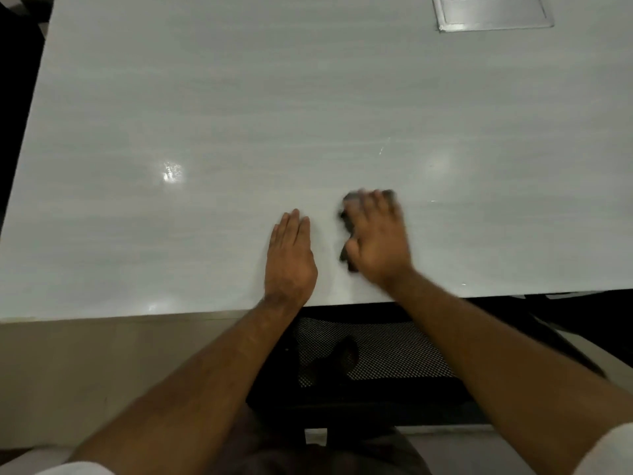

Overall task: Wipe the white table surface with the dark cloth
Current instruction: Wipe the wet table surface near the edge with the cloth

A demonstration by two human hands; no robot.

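Pressing the dark cloth (347, 223) onto the white table (239, 132), right hand (378, 240) spread flat.

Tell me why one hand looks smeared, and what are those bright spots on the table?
Head view: the right hand and dark cloth under it are motion-blurred, while the left hand lying flat is sharp. The bright patches are glare on the glossy white table. The wide lens bows the table edges.
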